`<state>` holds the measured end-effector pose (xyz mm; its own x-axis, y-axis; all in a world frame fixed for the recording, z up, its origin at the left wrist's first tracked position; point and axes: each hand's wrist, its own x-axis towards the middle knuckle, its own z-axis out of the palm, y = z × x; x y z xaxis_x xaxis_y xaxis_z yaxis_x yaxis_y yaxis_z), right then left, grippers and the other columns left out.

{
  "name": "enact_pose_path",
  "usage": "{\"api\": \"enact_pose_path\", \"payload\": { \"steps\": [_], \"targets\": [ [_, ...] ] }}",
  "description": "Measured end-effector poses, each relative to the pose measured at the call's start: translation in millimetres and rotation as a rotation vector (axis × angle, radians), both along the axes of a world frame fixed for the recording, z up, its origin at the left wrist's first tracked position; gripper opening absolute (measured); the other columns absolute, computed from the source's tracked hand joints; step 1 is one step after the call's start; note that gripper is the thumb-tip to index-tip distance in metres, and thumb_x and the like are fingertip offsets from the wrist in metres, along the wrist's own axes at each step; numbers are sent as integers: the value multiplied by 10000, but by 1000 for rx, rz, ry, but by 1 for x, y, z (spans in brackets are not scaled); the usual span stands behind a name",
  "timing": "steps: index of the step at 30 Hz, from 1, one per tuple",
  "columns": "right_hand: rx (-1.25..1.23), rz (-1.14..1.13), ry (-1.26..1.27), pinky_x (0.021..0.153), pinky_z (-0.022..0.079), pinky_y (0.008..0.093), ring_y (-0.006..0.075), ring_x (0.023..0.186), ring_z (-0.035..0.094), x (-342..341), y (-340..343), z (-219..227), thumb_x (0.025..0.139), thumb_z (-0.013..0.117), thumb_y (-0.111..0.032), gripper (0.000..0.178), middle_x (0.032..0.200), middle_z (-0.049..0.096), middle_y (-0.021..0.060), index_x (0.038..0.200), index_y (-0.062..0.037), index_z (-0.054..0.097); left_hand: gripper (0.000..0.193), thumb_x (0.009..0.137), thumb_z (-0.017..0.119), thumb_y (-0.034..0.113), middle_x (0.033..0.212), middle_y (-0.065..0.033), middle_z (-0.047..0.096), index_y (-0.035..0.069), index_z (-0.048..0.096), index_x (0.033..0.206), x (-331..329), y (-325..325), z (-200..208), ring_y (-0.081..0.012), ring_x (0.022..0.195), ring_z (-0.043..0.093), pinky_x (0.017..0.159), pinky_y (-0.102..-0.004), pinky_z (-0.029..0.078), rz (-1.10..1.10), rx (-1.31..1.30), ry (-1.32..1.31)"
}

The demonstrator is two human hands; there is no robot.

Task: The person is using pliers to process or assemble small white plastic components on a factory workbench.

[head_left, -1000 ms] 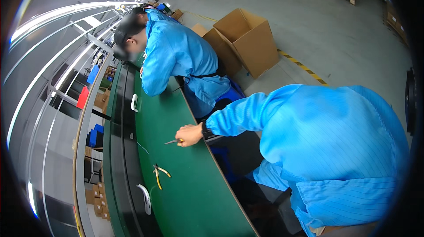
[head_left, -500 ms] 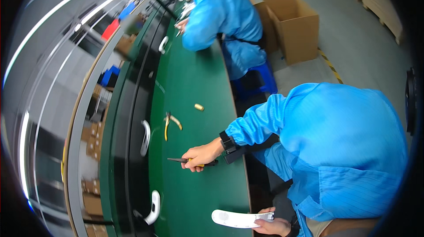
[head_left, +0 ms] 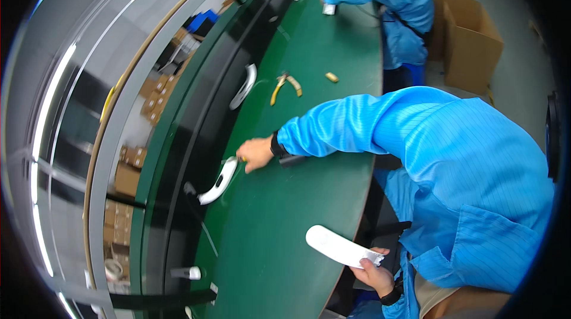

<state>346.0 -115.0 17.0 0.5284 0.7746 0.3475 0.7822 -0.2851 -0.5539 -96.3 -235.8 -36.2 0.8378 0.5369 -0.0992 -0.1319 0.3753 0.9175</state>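
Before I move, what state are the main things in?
Left hand: closed on the white shell.
White shell: held at one end.
Right hand: closed on a tool.
Tool: mostly hidden.
Pliers: on the bench, handles spread.
Curved piece by right hand: contact unclear.
Curved piece by pliers: lying untouched.
Yellow stub: lying untouched.
Carton: open-topped.

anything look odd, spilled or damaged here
A small yellowish piece lies loose on the green bench, apart from the open pliers; what it is, I can't tell. The curved white part in the left hand has a jagged-looking end, possibly just its shape. No spill shows.
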Motion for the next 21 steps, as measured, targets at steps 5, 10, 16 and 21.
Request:
{"api": "enact_pose_path", "payload": {
  "steps": [5,10,16,21],
  "targets": [
    [-294,-104,-156,846,521,454,349,1024,622,24,86,13,645,795,-368,546,1102,619,158,1099,-98,659,446,976,503,318,854,-224,630,-56,405,1197,-16,9,0,-296,756,648,711,-438,554,-64,-58,54],
    [-518,-109,-118,806,534,432,332,1011,638,32,100,19,595,846,-367,560,1113,632,157,1051,-80,696,440,988,487,311,903,-257,638,-67,399,1195,-25,10,-1,-316,792,653,776,-452,539,-120,-85,10],
    [-270,321,-171,805,511,466,353,1006,612,-83,99,38,669,781,-481,573,1087,590,164,1048,-69,655,432,1005,437,317,875,-257,644,-60,384,1208,-19,6,1,-311,763,651,755,-433,536,-111,-77,0],
    [-15,348,-64,824,494,474,349,986,616,-157,81,22,787,677,-386,419,1040,602,191,1015,-39,627,369,1007,419,327,769,-214,634,-21,401,1127,-4,2,5,-266,653,629,652,-390,529,-42,-2,6]
  ]
}}
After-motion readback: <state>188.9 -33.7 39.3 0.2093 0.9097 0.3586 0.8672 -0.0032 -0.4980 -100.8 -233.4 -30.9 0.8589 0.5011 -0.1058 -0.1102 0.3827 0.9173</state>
